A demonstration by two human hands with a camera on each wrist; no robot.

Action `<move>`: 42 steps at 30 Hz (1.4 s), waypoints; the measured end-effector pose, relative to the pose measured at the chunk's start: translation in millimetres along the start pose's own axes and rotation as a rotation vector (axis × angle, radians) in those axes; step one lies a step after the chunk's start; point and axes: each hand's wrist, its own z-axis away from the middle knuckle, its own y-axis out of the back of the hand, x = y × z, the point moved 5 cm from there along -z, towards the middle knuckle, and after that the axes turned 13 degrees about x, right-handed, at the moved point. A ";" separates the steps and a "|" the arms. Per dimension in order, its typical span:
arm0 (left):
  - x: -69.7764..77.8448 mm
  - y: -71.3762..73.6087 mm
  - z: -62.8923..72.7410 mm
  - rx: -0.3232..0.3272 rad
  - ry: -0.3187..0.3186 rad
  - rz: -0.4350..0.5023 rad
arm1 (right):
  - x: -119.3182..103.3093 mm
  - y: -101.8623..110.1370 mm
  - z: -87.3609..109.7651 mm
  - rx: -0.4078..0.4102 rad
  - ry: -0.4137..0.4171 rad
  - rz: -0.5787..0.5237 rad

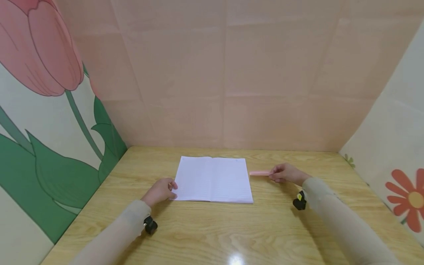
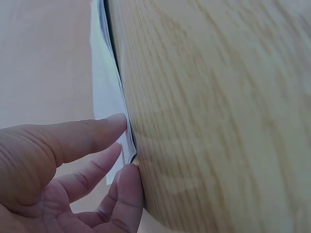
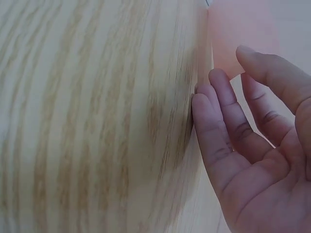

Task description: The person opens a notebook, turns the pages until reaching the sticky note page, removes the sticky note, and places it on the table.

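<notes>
An open notebook (image 1: 195, 178) with white ruled pages lies flat on the wooden table. My left hand (image 1: 163, 190) is at its near left corner. Up close in the left wrist view, the thumb (image 2: 92, 138) presses on the page edge, and other fingers come round the corner of the notebook (image 2: 109, 92). To the right of the notebook, my right hand (image 1: 285, 173) pinches one end of a slim pink strip (image 1: 259, 173), which points toward the right page. In the right wrist view the pink strip (image 3: 243, 29) looks broad and smooth beyond the thumb; its exact kind I cannot tell.
The wood-grain table (image 1: 212, 232) runs back to a pinkish creased backdrop (image 1: 225, 81). Side panels carry a tulip (image 1: 49, 51) on the left and a red flower (image 1: 410, 198) on the right. A small black device (image 1: 299, 201) hangs at each wrist.
</notes>
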 end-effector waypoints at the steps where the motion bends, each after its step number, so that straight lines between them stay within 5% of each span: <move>1: -0.3 -0.1 -0.2 0.000 -0.001 0.000 | -0.4 -0.3 -0.2 0.000 0.002 -0.001; 16: -0.8 0.7 0.3 0.002 0.006 0.008 | -5.4 0.0 1.2 0.027 0.047 0.129; 42: -0.8 0.4 0.7 0.016 -0.021 0.043 | -9.2 4.9 9.6 -0.018 0.026 0.110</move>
